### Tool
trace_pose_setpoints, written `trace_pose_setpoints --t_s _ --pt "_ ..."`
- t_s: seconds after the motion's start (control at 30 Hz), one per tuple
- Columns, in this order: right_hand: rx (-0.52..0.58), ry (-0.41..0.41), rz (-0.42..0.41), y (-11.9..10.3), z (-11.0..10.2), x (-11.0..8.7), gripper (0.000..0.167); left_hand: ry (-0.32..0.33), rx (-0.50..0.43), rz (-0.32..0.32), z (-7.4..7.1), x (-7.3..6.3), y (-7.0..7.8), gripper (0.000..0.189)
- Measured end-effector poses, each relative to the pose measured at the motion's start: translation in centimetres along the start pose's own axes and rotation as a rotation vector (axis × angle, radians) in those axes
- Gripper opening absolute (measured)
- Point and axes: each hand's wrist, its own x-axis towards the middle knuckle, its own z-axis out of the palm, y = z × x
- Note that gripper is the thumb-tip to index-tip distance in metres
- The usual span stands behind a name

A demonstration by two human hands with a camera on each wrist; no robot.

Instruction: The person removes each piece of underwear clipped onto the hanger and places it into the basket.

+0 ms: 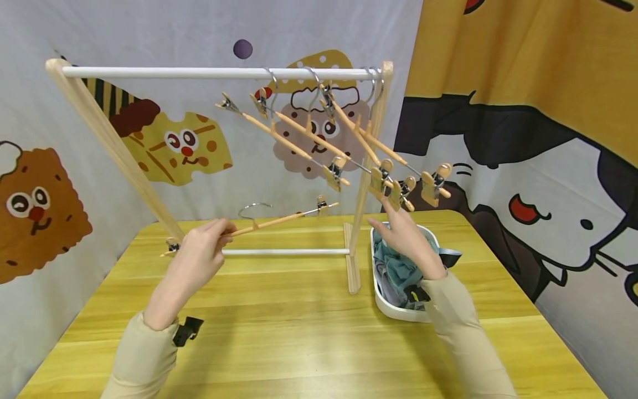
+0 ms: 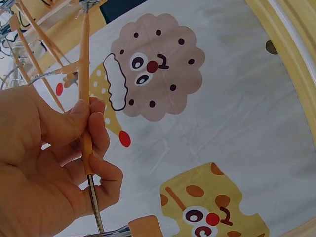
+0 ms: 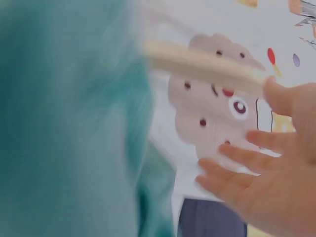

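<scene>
My left hand (image 1: 199, 252) grips a wooden hanger (image 1: 279, 220) with metal clips, in front of the rack's left half. In the left wrist view, the thumb and fingers of that hand (image 2: 54, 148) close round the hanger's wooden bar (image 2: 85, 54). The hanger's hook is off the rail. Over a white basket (image 1: 399, 315) of teal and grey clothes (image 1: 396, 263), my right hand (image 1: 406, 235) is spread and holds nothing. Its fingertips lie just below the hanging clips (image 1: 401, 194) in the head view; contact cannot be told. Teal cloth (image 3: 74, 123) fills the right wrist view's left side.
A wooden rack (image 1: 124, 160) with a white top rail (image 1: 199, 72) stands on the wooden table (image 1: 279, 343). Several clip hangers (image 1: 309, 136) hang at the rail's right end. A lower white bar (image 1: 289, 252) joins the rack's sides. Behind hangs a cartoon-printed curtain (image 1: 199, 33).
</scene>
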Motion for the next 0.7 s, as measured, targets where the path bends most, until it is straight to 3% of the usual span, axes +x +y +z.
trace_pose_setpoints --t_s 0.1,0.23,0.4,0.7 --pt "0.204 0.007 -0.031 -0.8 0.4 0.9 0.064 -0.002 0.005 -0.007 -0.1 0.0 0.1 0.013" --pt "0.331 0.01 -0.029 -1.5 0.9 2.0 0.055 0.001 0.016 -0.021 -0.4 -0.1 0.2 0.013" --pt "0.256 0.096 -0.021 -2.0 1.5 2.6 0.039 0.05 0.033 -0.06 -1.0 0.0 0.3 0.011" --pt "0.237 0.138 -0.016 -2.2 1.9 2.6 0.03 0.278 0.113 -0.147 -3.4 0.9 0.3 0.012"
